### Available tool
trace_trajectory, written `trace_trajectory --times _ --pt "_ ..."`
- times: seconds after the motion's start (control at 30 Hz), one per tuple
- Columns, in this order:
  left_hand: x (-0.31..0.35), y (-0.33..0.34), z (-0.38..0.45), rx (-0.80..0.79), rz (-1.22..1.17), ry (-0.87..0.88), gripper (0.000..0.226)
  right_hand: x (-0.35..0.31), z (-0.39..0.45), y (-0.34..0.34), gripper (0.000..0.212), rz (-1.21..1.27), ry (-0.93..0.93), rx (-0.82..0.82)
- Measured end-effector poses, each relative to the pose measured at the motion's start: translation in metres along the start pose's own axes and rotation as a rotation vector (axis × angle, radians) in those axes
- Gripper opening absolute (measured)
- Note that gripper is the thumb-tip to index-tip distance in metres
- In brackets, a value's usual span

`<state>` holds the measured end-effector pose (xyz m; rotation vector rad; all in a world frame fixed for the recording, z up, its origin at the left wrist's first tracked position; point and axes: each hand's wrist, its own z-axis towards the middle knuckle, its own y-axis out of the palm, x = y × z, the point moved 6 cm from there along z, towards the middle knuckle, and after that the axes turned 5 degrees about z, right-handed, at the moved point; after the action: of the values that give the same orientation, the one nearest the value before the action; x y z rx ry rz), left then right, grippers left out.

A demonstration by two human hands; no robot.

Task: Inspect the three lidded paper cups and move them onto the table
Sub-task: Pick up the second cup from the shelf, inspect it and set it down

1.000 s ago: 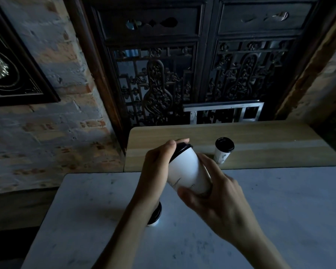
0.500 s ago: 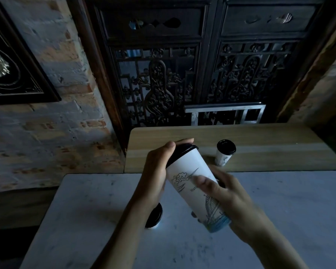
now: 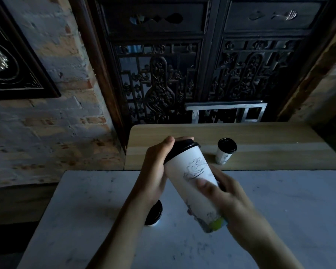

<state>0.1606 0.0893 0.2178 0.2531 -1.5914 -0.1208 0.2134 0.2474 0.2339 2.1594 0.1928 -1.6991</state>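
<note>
Head view: you hold the tall paper cup (image 3: 192,183) tilted at centre frame, above the marble table (image 3: 279,210), so its printed side faces you for inspection.
Left hand (image 3: 155,171): your fingers curl over the black lid (image 3: 180,150), steadying the top.
Right hand (image 3: 229,202): you wrap the lower body, thumb across the print.
Second cup (image 3: 153,213): low centre, already on the marble.
Third cup (image 3: 225,151): upright on the wooden ledge (image 3: 270,144), not moved over.
</note>
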Motion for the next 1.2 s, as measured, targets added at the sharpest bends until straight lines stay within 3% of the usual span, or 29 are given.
trace_trajectory --times 0.1,0.2,0.3,0.37,0.4,0.47,0.57,0.63,0.77,0.93,1.0,1.1,1.2 --pt "-0.001 0.002 -0.001 -0.001 -0.020 -0.020 0.053 0.003 -0.001 0.003 0.036 0.107 0.090 -0.056" --pt "-0.003 -0.001 0.001 0.113 0.015 -0.074 0.056 0.005 0.004 -0.001 0.041 -0.029 0.039 0.042" --pt "-0.003 -0.003 0.001 0.214 0.092 -0.070 0.059 -0.001 0.005 -0.002 0.070 -0.448 -0.144 0.137" --pt "-0.002 0.000 -0.001 0.214 0.166 -0.074 0.041 0.001 0.005 0.001 0.083 -0.840 -0.132 0.174" --pt "-0.002 0.002 -0.001 0.187 0.191 -0.076 0.035 0.002 0.005 0.002 0.087 -0.902 -0.111 0.203" --pt "-0.001 0.004 0.001 0.138 0.194 -0.071 0.038 0.002 0.005 0.002 0.085 -0.790 -0.160 0.177" --pt "0.000 0.001 0.004 0.074 0.080 -0.055 0.040 0.005 0.007 -0.004 0.070 -0.186 -0.073 0.082" --pt "0.001 0.001 0.005 0.049 0.031 -0.041 0.050 0.005 0.006 -0.003 0.061 0.047 0.016 0.004" --pt "-0.001 0.000 0.005 0.086 0.030 -0.063 0.053 0.005 0.009 -0.005 0.061 -0.006 0.006 0.017" --pt "-0.001 0.002 0.004 0.154 0.167 -0.087 0.035 0.001 0.008 -0.003 0.071 -0.639 -0.197 0.154" --pt "-0.002 0.002 0.004 0.147 0.171 -0.081 0.035 0.001 0.005 -0.002 0.073 -0.732 -0.205 0.187" --pt "0.001 0.002 0.004 0.111 0.066 -0.039 0.038 -0.002 0.005 -0.003 0.062 -0.349 -0.151 0.116" --pt "0.003 0.003 0.005 0.048 0.002 -0.015 0.039 0.001 0.005 -0.002 0.053 0.092 0.040 0.013"
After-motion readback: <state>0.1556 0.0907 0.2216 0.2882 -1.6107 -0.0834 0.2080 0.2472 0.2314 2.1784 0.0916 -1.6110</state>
